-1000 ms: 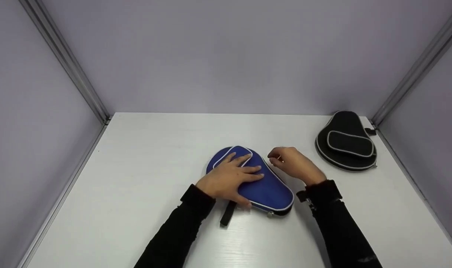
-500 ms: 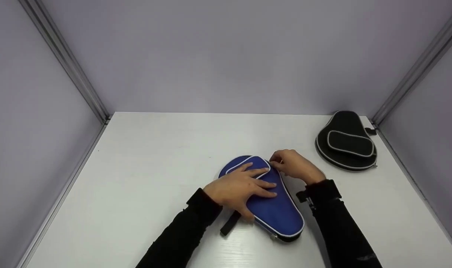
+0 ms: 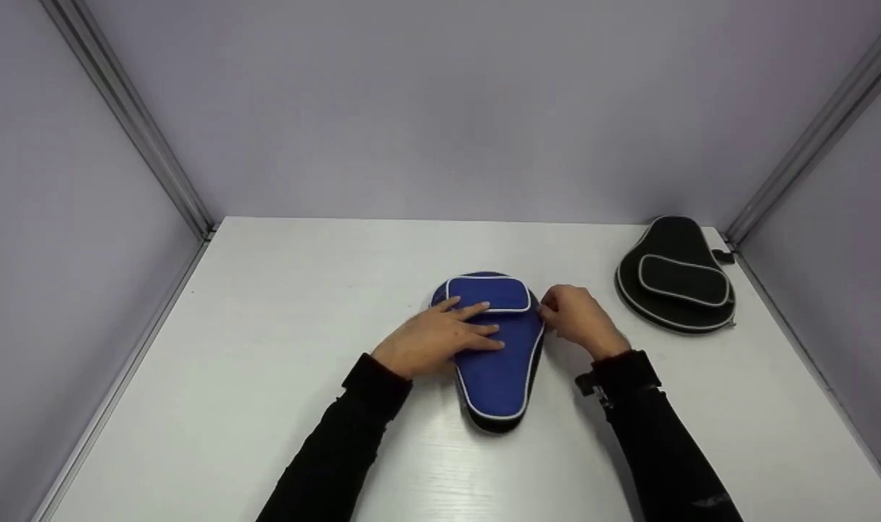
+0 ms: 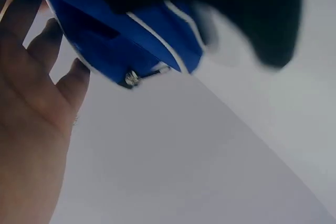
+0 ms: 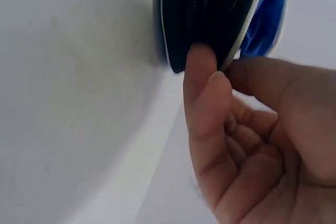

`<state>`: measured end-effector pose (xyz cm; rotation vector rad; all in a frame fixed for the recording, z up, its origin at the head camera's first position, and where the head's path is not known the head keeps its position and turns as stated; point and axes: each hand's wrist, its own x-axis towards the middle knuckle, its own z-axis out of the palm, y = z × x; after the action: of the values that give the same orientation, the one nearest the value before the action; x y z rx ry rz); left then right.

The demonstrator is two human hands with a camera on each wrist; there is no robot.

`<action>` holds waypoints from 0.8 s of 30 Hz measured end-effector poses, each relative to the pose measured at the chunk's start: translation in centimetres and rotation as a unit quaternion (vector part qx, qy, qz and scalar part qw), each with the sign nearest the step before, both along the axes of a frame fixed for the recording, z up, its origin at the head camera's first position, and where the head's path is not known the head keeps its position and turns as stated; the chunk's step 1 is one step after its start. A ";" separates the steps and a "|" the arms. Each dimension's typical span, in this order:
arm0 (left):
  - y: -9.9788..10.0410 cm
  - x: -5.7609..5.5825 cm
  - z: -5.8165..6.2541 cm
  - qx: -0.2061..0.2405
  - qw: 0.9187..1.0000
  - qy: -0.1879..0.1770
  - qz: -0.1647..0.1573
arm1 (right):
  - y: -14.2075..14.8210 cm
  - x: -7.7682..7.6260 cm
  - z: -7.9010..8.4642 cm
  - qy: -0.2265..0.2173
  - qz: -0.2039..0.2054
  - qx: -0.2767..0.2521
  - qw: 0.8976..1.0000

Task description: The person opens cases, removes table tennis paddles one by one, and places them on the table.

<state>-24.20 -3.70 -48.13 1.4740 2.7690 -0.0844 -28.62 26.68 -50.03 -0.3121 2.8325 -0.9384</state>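
Observation:
A blue table tennis bat case [image 3: 494,377] with white piping lies on the white table, its narrow end toward me and its front pocket [image 3: 509,291] at the far end. My left hand [image 3: 436,337] rests on top of it with fingers spread. At the case's upper right edge, my right hand [image 3: 581,319] pinches the zippered side with thumb and index finger. The zipper teeth [image 5: 191,3] stand apart along the dark side in the right wrist view; whatever lies between the fingertips is hidden. A metal zipper pull [image 4: 132,78] shows on the blue cloth in the left wrist view.
A black bat case [image 3: 678,279] with grey piping and its own pocket lies at the table's back right corner. Pale walls [image 3: 440,109] rise behind and on both sides of the table.
The blue case has turned clockwise, so its narrow end swings from lower right to straight toward me. My right fingers have come onto its edge. The black strap is now out of sight.

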 end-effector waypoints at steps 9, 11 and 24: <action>-3.0 -1.1 0.3 0.066 0.995 0.001 0.075 | -0.3 0.0 0.5 -0.049 -0.045 -0.107 0.992; -2.9 -0.9 0.7 0.074 0.994 -0.035 0.076 | -0.3 -0.1 0.7 -0.049 -0.046 -0.116 0.991; 1.8 3.6 3.3 0.060 0.966 -0.160 0.194 | -0.2 0.1 1.5 -0.036 -0.048 -0.164 0.985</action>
<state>-20.61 -1.88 -44.86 0.8400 2.7609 0.2984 -28.54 26.51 -48.54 -0.1706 2.6401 -1.4105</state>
